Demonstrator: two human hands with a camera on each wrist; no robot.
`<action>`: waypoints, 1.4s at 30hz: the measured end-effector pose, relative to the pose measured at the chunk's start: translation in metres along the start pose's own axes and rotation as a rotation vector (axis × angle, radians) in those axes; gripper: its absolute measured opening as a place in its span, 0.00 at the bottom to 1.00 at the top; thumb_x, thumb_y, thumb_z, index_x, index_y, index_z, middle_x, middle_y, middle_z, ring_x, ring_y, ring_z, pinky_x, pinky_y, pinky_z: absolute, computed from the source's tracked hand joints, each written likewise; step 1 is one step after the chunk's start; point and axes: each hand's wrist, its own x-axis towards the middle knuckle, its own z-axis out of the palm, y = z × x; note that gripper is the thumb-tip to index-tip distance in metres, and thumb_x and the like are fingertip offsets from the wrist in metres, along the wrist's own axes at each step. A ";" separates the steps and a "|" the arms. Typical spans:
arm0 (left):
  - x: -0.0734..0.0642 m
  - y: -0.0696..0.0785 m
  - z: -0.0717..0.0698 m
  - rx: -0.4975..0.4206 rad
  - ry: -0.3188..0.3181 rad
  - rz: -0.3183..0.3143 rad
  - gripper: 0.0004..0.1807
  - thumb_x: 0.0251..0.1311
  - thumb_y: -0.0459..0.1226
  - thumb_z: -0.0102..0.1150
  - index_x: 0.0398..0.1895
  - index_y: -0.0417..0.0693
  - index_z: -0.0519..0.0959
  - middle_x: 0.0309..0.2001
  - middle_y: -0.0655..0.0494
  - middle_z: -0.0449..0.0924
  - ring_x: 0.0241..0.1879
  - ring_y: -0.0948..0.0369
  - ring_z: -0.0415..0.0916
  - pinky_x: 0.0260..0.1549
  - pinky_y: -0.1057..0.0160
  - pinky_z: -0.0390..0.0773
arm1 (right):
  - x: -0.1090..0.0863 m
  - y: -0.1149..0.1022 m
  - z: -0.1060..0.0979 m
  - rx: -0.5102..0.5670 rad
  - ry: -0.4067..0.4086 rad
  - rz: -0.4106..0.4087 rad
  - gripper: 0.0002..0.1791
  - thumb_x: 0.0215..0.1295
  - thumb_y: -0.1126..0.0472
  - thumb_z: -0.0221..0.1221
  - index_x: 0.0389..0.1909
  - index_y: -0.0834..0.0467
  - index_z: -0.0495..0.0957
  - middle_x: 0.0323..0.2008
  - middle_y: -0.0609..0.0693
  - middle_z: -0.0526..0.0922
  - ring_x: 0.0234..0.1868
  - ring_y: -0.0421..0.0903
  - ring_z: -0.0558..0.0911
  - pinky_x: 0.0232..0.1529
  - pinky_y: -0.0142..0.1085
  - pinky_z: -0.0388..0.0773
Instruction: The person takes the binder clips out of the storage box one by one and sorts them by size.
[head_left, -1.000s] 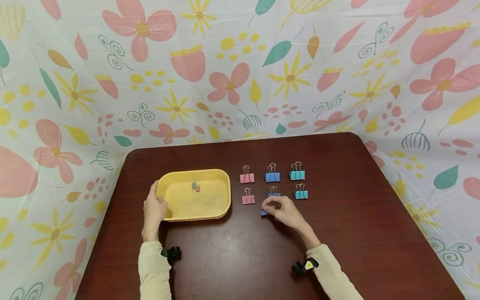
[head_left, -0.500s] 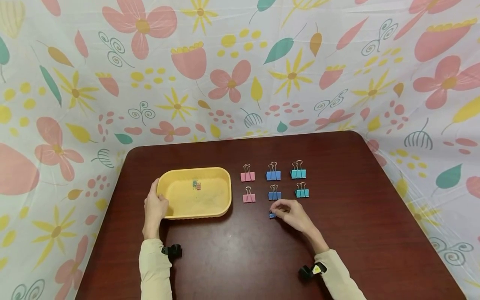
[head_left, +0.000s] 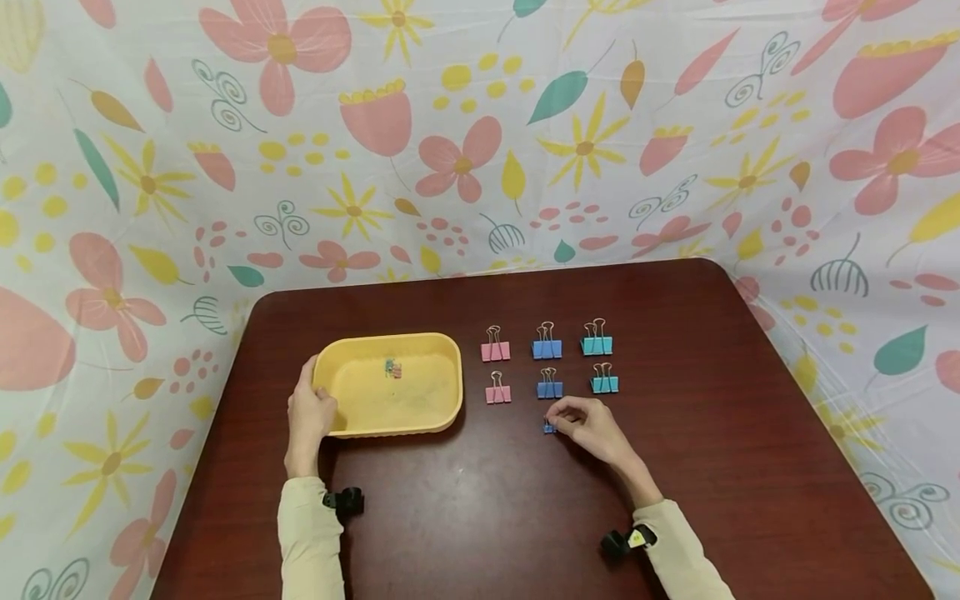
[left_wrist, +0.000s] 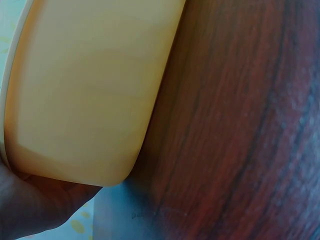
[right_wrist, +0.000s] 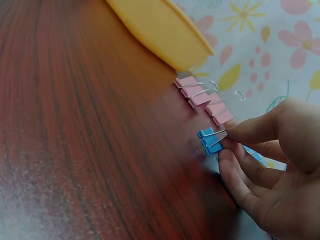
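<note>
My left hand (head_left: pixel 309 421) grips the left end of a yellow plastic tray (head_left: pixel 375 408), with the thumb over its rim. In the left wrist view the tray's outer wall (left_wrist: pixel 90 100) fills much of the picture. With thumb and fingertips my right hand (head_left: pixel 594 432) pinches a small blue binder clip (right_wrist: pixel 210 141) by its wire handles, close over the table in front of the blue column. Just behind it stands a larger blue binder clip (head_left: pixel 550 390). Inside the tray lie small teal and pink pieces (head_left: pixel 393 368).
Two rows of binder clips stand right of the tray: pink clips (head_left: pixel 495 351) on the left, a big blue clip (head_left: pixel 547 349) in the middle, teal clips (head_left: pixel 597 345) on the right. A flowered cloth (head_left: pixel 465 167) hangs behind the dark wooden table (head_left: pixel 450 517).
My right hand has shifted right with the small blue binder clip, uncovering the blue clip behind it. The left hand keeps its hold on the tray.
</note>
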 end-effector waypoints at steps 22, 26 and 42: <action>0.000 0.000 -0.001 -0.002 0.003 0.007 0.35 0.70 0.29 0.35 0.80 0.54 0.56 0.70 0.31 0.67 0.53 0.37 0.74 0.51 0.39 0.72 | 0.007 -0.010 -0.001 -0.013 0.061 0.000 0.05 0.67 0.65 0.64 0.41 0.60 0.86 0.34 0.54 0.89 0.33 0.47 0.86 0.34 0.30 0.79; -0.001 0.001 -0.001 0.000 0.006 0.014 0.34 0.70 0.29 0.36 0.80 0.53 0.56 0.69 0.31 0.68 0.50 0.38 0.76 0.48 0.42 0.74 | 0.016 -0.020 -0.003 0.000 0.056 -0.043 0.07 0.68 0.66 0.63 0.43 0.63 0.85 0.37 0.58 0.89 0.34 0.52 0.86 0.33 0.30 0.79; 0.001 0.001 -0.002 0.021 -0.010 0.016 0.34 0.71 0.29 0.35 0.80 0.53 0.55 0.66 0.28 0.71 0.41 0.41 0.77 0.41 0.47 0.74 | 0.077 -0.088 0.031 0.037 -0.019 -0.146 0.07 0.69 0.63 0.63 0.42 0.61 0.86 0.40 0.57 0.88 0.39 0.56 0.87 0.41 0.34 0.82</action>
